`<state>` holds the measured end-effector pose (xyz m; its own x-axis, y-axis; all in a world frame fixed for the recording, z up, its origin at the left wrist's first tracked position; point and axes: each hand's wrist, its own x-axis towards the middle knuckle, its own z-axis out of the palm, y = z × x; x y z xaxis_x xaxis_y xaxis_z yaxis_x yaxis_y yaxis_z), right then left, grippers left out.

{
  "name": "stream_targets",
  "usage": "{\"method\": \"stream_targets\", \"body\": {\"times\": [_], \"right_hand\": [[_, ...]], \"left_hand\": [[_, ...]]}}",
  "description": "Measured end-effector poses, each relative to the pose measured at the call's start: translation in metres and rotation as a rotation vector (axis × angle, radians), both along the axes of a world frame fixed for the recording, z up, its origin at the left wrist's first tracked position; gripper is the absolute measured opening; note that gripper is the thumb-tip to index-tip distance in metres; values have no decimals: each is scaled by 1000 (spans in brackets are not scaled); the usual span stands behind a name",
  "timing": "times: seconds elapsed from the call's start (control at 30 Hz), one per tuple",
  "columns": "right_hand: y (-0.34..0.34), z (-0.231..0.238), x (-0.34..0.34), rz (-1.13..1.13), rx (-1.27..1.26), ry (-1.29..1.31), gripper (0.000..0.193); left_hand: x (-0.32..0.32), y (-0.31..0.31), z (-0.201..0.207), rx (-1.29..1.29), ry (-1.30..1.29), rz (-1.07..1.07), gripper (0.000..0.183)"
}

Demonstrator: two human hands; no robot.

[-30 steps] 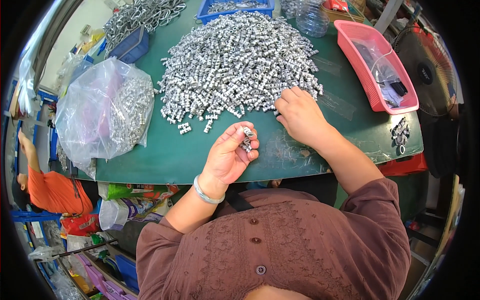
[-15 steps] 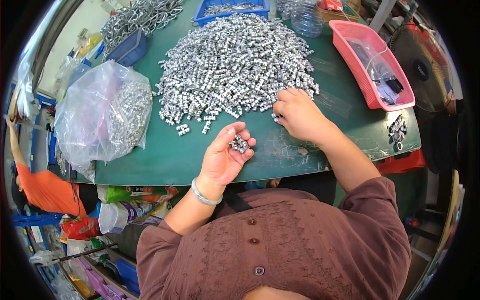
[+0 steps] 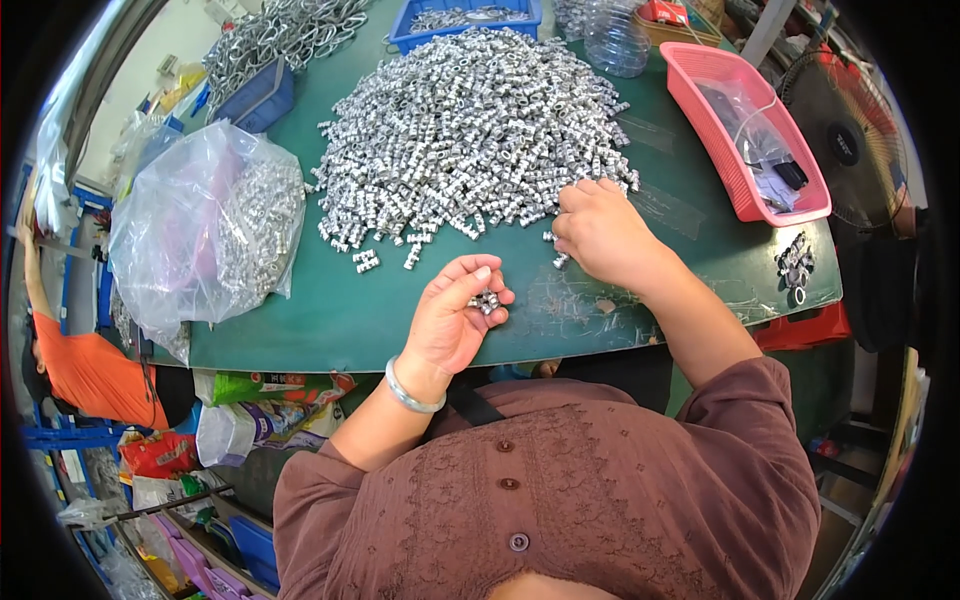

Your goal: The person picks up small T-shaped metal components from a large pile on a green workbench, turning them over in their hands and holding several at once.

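A large heap of small silvery ribbed metal fittings point(image 3: 460, 130) covers the middle of the green table point(image 3: 350, 320). Near the table's front edge, my left hand point(image 3: 446, 315), with a pale bangle at the wrist, curls its fingers around several small metal fittings point(image 3: 486, 301). My right hand point(image 3: 610, 235) is at the heap's right front edge, knuckles up and fingers bent together. One fitting point(image 3: 560, 262) shows at its fingertips, and another lies just beside them. The palm side of this hand is hidden. A few loose fittings point(image 3: 366, 261) lie in front of the heap.
On the left stands a clear plastic bag point(image 3: 160, 230) of fittings. Blue bins point(image 3: 262, 98) and metal hooks point(image 3: 285, 40) are behind it. A pink basket point(image 3: 690, 110) and small dark parts point(image 3: 797, 265) sit at right, near a fan point(image 3: 845, 140). Someone in orange point(image 3: 95, 370) is at far left.
My left fingers have closed further over the fittings, and the thumb has come across. My right hand has shifted slightly right and nearer me, with a fitting now showing at its fingertips.
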<state>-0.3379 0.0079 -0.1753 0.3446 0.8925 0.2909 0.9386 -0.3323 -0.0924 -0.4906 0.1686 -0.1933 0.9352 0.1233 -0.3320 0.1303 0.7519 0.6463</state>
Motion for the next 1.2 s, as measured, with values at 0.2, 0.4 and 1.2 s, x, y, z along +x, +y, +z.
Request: {"method": "stream_targets", "body": {"times": [0.2, 0.4, 1.2], "right_hand": [[6, 0, -4, 108, 82, 81, 4], [14, 2, -6, 395, 514, 503, 10], [-6, 6, 5, 269, 1, 335, 15]], "left_hand": [[0, -3, 2, 96, 42, 13, 13], [1, -14, 7, 266, -17, 96, 18], [8, 2, 1, -373, -144, -48, 13]]}}
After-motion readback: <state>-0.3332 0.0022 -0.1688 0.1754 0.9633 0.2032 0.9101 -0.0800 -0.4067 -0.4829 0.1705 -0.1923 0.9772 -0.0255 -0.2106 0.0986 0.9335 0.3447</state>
